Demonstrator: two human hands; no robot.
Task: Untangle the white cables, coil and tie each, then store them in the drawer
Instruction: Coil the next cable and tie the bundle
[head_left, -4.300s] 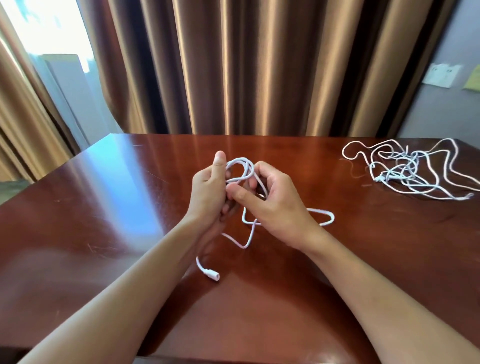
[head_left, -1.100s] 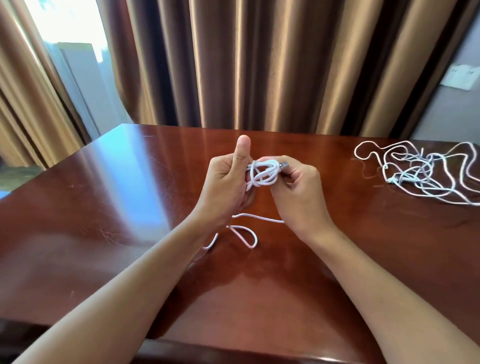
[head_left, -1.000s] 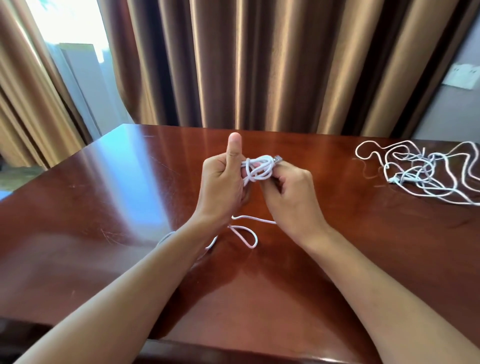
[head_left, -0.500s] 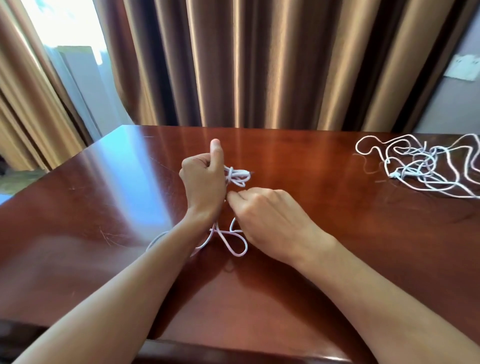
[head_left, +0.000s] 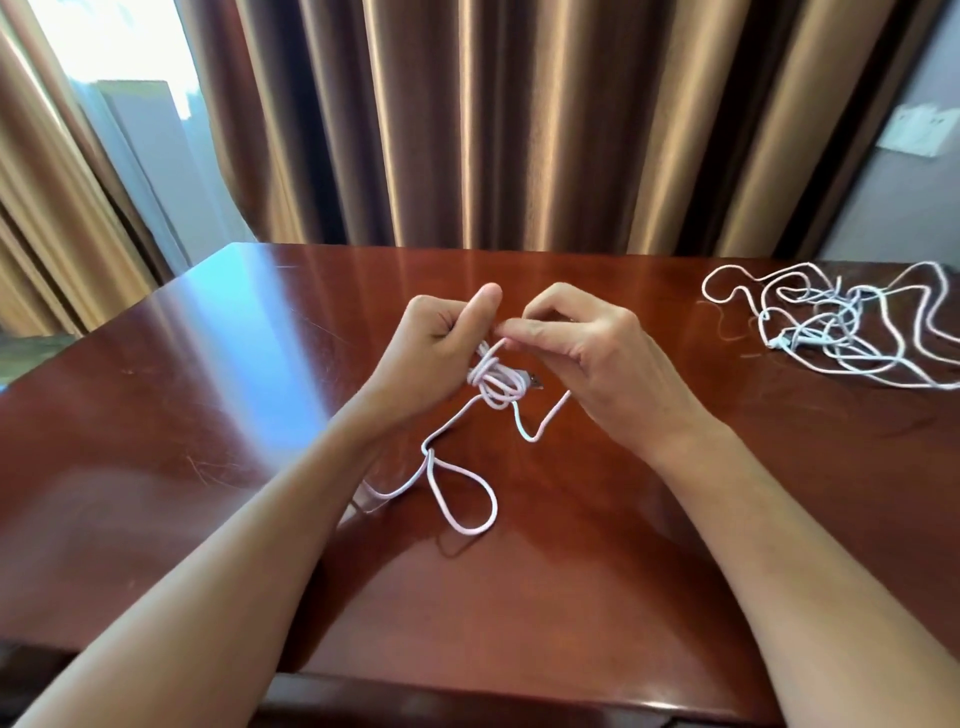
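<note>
Risen since before, both hands pinch the thin white cable; its small round coil dangles over glossy wood.

Your two hands meet above the middle of the table, the left hand at 9 o'clock of the right hand, their fingertips nearly touching. The small coil hangs just below and between them, at 6 o'clock of the fingertips, with its plug end sticking out toward 3 o'clock. From the coil a loose cable tail runs toward 7 o'clock and lies on the table near your left forearm. The tangled cables lie well apart at 2 o'clock, near the table's far right edge. Curtains hang behind the table at 12 o'clock.
</note>
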